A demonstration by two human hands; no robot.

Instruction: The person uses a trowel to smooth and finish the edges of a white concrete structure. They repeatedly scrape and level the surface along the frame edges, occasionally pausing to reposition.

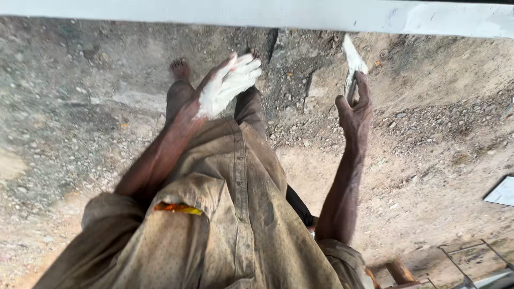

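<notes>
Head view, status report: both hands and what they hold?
Left hand open, coated in white paste, holding nothing. Right hand gripping a white-smeared trowel. Nothing in the way.

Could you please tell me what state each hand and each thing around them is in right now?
left hand: open, fingers spread, coated in white paste, holding nothing
right hand: closed in a grip on the trowel
trowel: held blade up, smeared white
shirt pocket: orange item poking out
ledge: coated white

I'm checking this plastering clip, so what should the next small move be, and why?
Probably bring the right hand up so its tool, smeared white, meets the white surface across the top. The left hand is coated in white paste, open and holding nothing, so the tool seems the part ready to work.
</notes>
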